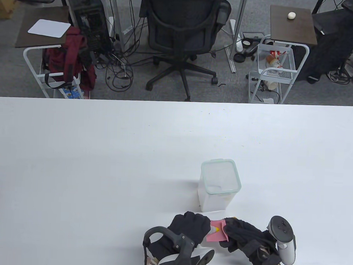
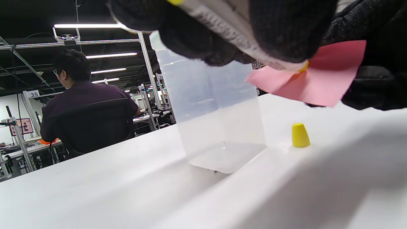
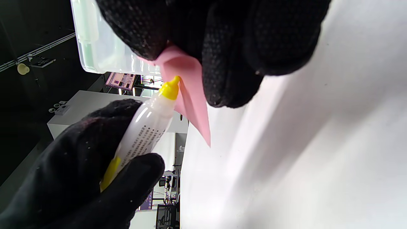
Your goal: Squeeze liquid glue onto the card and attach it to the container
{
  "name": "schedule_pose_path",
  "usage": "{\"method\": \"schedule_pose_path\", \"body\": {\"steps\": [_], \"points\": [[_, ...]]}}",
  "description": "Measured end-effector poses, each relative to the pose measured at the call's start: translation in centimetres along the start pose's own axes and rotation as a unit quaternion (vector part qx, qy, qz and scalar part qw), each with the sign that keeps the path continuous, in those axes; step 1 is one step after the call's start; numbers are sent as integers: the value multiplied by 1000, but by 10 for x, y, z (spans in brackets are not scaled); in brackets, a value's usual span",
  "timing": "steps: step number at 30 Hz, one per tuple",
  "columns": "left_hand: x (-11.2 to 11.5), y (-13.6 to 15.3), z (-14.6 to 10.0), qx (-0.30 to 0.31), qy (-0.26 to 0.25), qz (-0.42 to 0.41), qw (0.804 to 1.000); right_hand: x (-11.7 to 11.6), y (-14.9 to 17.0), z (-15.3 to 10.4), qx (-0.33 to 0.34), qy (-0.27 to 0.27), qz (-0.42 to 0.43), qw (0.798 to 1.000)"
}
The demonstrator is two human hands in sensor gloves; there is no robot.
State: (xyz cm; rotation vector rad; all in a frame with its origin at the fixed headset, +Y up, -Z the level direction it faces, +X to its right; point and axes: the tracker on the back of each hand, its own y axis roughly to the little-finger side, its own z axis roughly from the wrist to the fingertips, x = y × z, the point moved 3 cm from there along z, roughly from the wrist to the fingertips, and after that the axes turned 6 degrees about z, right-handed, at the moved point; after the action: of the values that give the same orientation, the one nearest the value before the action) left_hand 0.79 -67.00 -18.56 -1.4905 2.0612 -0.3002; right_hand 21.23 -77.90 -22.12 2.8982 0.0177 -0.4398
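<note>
A: Left hand [image 1: 190, 228] gripping glue bottle [image 3: 149, 124], yellow tip touching pink card [image 1: 216, 234]?

B: Yep. Right hand [image 1: 242, 233] pinching that card above table [image 1: 105, 164], just beside clear container [image 1: 219, 185]. Yellow cap [image 2: 300, 135] standing nearby.

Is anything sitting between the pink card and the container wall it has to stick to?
Nothing visible. The pink card, held by the right hand, sits just in front of the container. The yellow cap stands on the table beside the container, off the path.
</note>
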Motion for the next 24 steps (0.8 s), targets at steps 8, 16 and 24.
{"method": "schedule_pose_path", "body": {"steps": [8, 16, 24], "points": [[-2, 0, 0, -4, -13, -3, 1000, 0, 0, 0, 1, 2, -4, 1000], [-1, -1, 0, 1, -16, -8, 1000, -2, 1, 0, 0, 1, -8, 1000], [-1, 1, 0, -4, -16, -16, 1000, -1, 1, 0, 3, 2, -8, 1000]]}}
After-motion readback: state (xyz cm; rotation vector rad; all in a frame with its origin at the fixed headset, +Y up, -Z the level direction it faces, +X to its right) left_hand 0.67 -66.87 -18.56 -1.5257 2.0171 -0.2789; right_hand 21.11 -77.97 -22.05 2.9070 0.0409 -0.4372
